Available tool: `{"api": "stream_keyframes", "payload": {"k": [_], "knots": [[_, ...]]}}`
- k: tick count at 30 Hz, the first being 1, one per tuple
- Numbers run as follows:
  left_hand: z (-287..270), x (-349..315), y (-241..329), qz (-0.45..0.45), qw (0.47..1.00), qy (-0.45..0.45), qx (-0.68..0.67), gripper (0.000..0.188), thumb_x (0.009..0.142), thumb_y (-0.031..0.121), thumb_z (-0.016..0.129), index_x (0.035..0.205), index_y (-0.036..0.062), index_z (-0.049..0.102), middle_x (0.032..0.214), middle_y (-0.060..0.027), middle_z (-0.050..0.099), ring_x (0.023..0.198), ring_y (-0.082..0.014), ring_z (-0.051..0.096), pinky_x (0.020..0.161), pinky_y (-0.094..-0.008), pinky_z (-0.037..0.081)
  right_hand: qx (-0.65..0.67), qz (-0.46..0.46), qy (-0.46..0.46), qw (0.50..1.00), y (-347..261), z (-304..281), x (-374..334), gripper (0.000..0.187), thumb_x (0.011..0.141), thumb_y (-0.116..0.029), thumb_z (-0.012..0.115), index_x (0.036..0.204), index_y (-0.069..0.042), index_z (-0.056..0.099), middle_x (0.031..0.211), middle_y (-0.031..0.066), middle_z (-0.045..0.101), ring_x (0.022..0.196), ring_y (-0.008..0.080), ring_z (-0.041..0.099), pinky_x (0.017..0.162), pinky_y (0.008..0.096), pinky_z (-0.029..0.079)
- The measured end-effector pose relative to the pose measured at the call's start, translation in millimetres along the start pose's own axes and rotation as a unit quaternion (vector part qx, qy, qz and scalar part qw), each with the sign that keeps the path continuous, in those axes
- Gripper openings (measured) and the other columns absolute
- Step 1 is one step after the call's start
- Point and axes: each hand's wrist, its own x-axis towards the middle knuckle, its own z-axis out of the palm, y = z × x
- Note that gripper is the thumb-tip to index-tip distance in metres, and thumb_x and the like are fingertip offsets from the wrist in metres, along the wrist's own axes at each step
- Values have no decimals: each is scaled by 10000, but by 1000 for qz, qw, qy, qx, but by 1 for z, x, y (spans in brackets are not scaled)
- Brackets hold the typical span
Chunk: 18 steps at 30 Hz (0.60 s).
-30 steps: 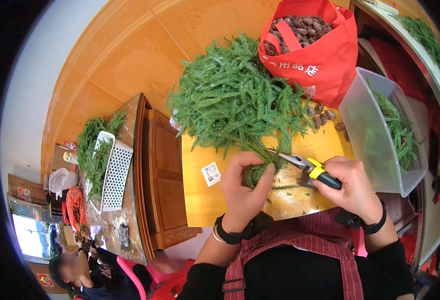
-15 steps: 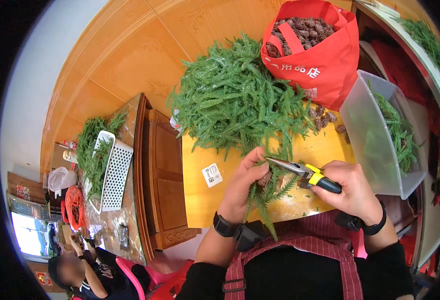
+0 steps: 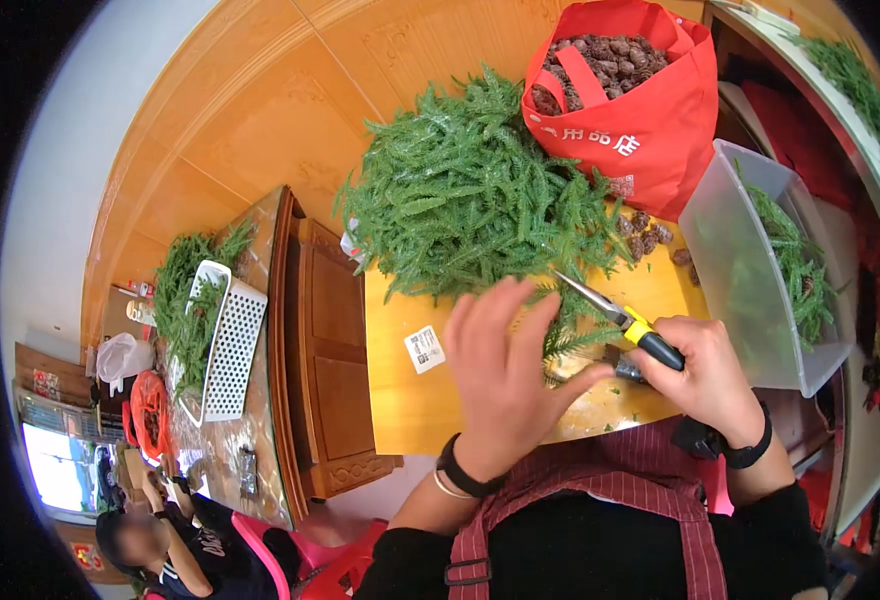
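Observation:
My right hand (image 3: 702,368) grips a pair of needle-nose pliers (image 3: 605,306) by its black-and-yellow handles, the slim metal jaws pointing up and left. My left hand (image 3: 505,365), slightly blurred, is open with its fingers spread and its thumb apart, over the yellow tabletop (image 3: 400,400). Beside that hand and under the pliers is a green artificial pine sprig (image 3: 578,335), partly hidden by my fingers. Just beyond both hands rises a big heap of green pine sprigs (image 3: 470,190). Small brown pine cones (image 3: 648,238) lie at the heap's right edge.
A red bag (image 3: 625,130) full of pine cones stands at the far right. Next to it is a clear plastic bin (image 3: 750,260) with sprigs inside. On a side cabinet to the left, a white perforated basket (image 3: 235,350) leans by more sprigs. A person (image 3: 185,550) sits lower left.
My left hand has let go of the sprig and cone it held and opened, turning over toward the heap. The pliers' jaws have swung upward, off the sprig.

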Motion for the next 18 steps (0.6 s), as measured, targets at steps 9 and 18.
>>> {"api": "stream_keyframes", "payload": {"k": [9,18], "knots": [[19,-9,-19,-17,996,50,-68,374,613,-45,652,977,13,590,899,-126,551,813,-281,535,697,-341,439,37,-25,-59,997,4,-5,-5,185,708,-149,663,740,12,577,669,143,547,656,278,548,591,334,418],[16,-8,-14,-83,983,59,-150,379,606,-44,655,977,13,607,834,-110,539,747,-237,531,655,-295,433,50,-102,-10,993,18,6,-10,202,700,-186,664,804,-17,627,739,121,594,904,337,557,801,393,435]]}}
